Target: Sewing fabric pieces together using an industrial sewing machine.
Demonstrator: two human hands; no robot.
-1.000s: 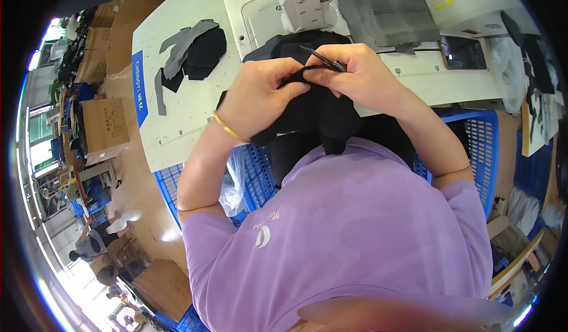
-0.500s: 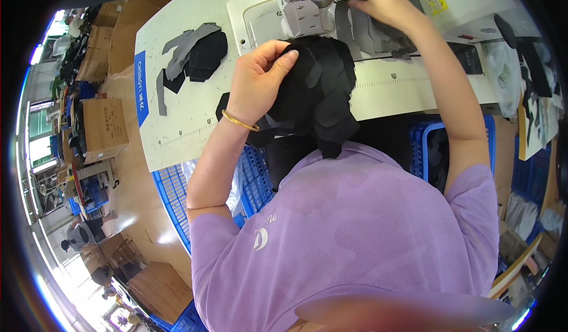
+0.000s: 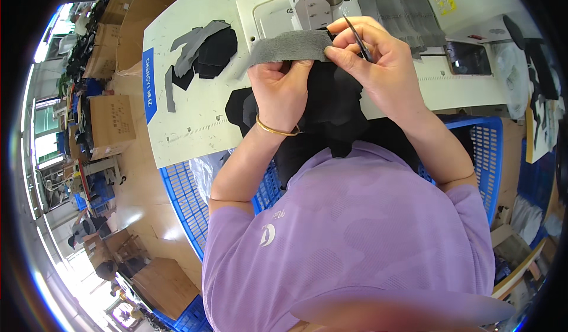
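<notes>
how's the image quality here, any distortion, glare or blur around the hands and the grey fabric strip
Head view: strong fisheye, so the white table edge bows and a black rim rings the frame. Bright blown-out glare sits at the lower left. The left hand, right hand and grey fabric strip are sharp and evenly lit; a blurred patch smears the bottom edge.

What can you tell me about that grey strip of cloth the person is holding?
The grey strip is a long, narrow piece of fuzzy, felt-like fabric. It lies nearly level, stretched across the white table just below the sewing machine. The left hand pinches its lower edge near the middle, and the right hand, which also holds a thin dark tool, grips its right end. Its left end hangs free. Below it sits black fabric.
</notes>
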